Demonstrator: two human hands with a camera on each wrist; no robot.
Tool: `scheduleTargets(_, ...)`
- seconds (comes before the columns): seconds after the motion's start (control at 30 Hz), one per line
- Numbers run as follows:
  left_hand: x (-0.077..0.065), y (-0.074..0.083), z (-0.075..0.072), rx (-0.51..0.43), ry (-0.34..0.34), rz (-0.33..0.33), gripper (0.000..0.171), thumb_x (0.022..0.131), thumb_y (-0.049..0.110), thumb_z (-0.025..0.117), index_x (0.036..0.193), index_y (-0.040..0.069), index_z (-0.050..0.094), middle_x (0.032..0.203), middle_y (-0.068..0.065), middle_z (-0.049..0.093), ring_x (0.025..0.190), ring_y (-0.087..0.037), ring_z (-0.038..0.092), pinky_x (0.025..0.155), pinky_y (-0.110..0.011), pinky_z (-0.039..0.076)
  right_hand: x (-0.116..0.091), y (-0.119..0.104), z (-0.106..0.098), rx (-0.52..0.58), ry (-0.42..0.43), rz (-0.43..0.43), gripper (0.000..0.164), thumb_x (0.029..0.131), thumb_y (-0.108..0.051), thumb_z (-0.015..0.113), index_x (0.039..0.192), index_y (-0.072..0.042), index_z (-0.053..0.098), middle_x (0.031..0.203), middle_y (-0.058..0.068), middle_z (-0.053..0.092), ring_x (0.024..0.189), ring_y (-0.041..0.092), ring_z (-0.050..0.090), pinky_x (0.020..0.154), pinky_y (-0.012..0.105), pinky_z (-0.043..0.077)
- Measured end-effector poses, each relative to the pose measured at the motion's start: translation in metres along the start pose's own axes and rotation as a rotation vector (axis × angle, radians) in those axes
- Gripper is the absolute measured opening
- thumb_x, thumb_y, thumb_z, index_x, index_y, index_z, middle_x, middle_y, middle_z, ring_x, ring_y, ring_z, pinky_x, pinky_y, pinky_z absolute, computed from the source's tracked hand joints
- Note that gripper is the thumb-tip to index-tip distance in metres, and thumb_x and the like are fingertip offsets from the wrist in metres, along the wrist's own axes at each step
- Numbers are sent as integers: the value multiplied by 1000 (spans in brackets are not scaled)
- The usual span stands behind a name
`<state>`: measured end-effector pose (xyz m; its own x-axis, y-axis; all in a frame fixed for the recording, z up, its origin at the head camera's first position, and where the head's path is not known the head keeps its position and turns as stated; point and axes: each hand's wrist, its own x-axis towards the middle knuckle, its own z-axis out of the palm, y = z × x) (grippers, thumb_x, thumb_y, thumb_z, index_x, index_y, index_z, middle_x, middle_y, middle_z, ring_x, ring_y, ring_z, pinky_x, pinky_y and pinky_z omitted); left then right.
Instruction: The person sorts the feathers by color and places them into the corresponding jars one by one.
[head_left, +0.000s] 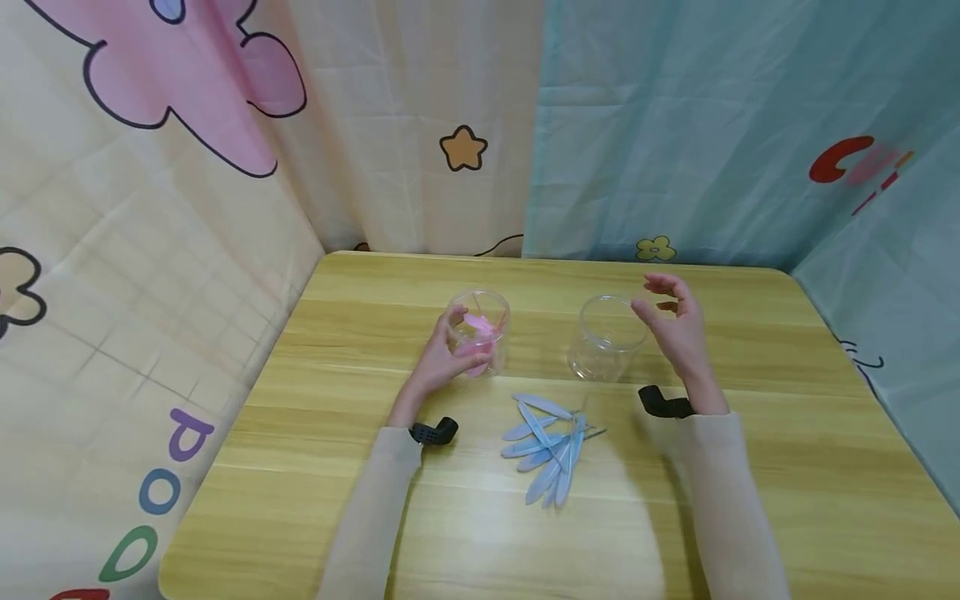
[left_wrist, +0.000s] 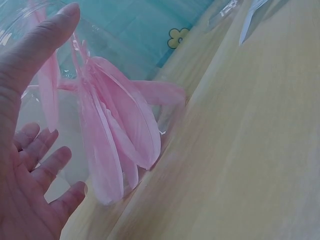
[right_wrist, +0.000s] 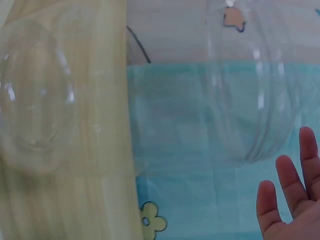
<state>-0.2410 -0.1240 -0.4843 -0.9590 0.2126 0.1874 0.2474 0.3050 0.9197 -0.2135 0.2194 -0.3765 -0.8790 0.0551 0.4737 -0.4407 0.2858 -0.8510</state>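
A clear plastic cup stands on the table left of the middle, with several pink feathers inside. My left hand holds this cup from its left side, thumb in front and fingers round the back. To the right stands a second clear cup, see-through and without feathers. Beside its rim is my right hand, fingers spread and loosely bent, gripping nothing. In the right wrist view three fingertips show close to the cup's rim. A loose pile of pale blue feathers lies in front of the cups.
Everything stands on a wood-grain table. Printed curtains hang along the table's back edge and on both sides. Each wrist wears a small black camera, one on the left and another on the right.
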Motion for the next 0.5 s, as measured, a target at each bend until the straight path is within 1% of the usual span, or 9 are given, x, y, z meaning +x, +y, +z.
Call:
scheduleTargets(0.03, 0, 0, 0, -1, 2, 0, 97, 72, 34, 84, 147, 15, 25, 148, -3, 33, 133, -25, 31, 100, -55, 30, -1, 6, -3, -5, -36, 21, 47, 85, -3, 67, 127, 7, 48, 116, 4, 55, 109, 16, 46, 88, 36, 32)
scheduleTargets(0.1, 0, 1, 0, -5, 2, -2, 97, 73, 33, 83, 147, 15, 24, 148, -3, 33, 134, -25, 30, 101, -55, 29, -3, 26, -9, -11, -118, 60, 62, 83, -3, 70, 137, 1, 40, 130, 11, 48, 121, 23, 39, 95, 43, 29)
scheduleTargets(0.17, -4, 13, -2, -2, -4, -8, 94, 75, 28, 83, 147, 14, 24, 148, -7, 33, 135, -27, 29, 101, -56, 28, -5, 47, -13, -25, -201, 93, 77, 82, -5, 73, 145, -7, 29, 141, 17, 38, 129, 29, 31, 98, 47, 25)
scheduleTargets(0.23, -8, 24, -3, 4, -14, -8, 91, 77, 22, 81, 147, 11, 23, 149, -12, 32, 135, -30, 28, 102, -56, 27, -7, 65, -14, -21, -258, 115, 90, 79, -4, 75, 150, -12, 20, 147, 19, 29, 135, 32, 24, 101, 51, 22)
scheduleTargets(0.27, -7, 24, -3, 5, -20, -9, 91, 77, 20, 81, 147, 10, 23, 149, -13, 31, 136, -32, 27, 102, -56, 26, -9, 73, -14, -15, -277, 122, 95, 78, -4, 77, 151, -14, 17, 149, 18, 26, 137, 33, 20, 102, 54, 20)
scheduleTargets(0.33, -7, 25, -2, 8, -26, -6, 91, 78, 17, 80, 147, 10, 22, 149, -16, 30, 136, -34, 26, 102, -57, 25, -13, 80, -13, 6, -306, 136, 103, 75, -1, 78, 152, -16, 11, 152, 17, 21, 138, 33, 16, 103, 58, 16)
scheduleTargets(0.4, -3, 13, 0, 7, -22, 3, 93, 77, 18, 81, 148, 11, 22, 150, -13, 29, 136, -33, 26, 102, -58, 25, -16, 86, -12, 27, -334, 153, 109, 73, 2, 79, 152, -16, 8, 154, 15, 15, 139, 33, 14, 103, 62, 12)
scheduleTargets(0.47, 1, 1, 1, 5, -16, 9, 95, 76, 21, 82, 148, 12, 21, 150, -10, 30, 136, -30, 26, 102, -58, 24, -18, 90, -11, 61, -360, 160, 111, 71, 7, 78, 152, -14, 5, 154, 18, 13, 139, 37, 11, 102, 65, 10)
scheduleTargets(0.5, 1, 0, 2, 5, -14, 11, 95, 76, 21, 82, 148, 13, 21, 150, -9, 30, 136, -29, 26, 102, -58, 25, -19, 90, -10, 74, -370, 160, 112, 70, 8, 78, 152, -14, 4, 153, 20, 12, 138, 39, 11, 101, 66, 10)
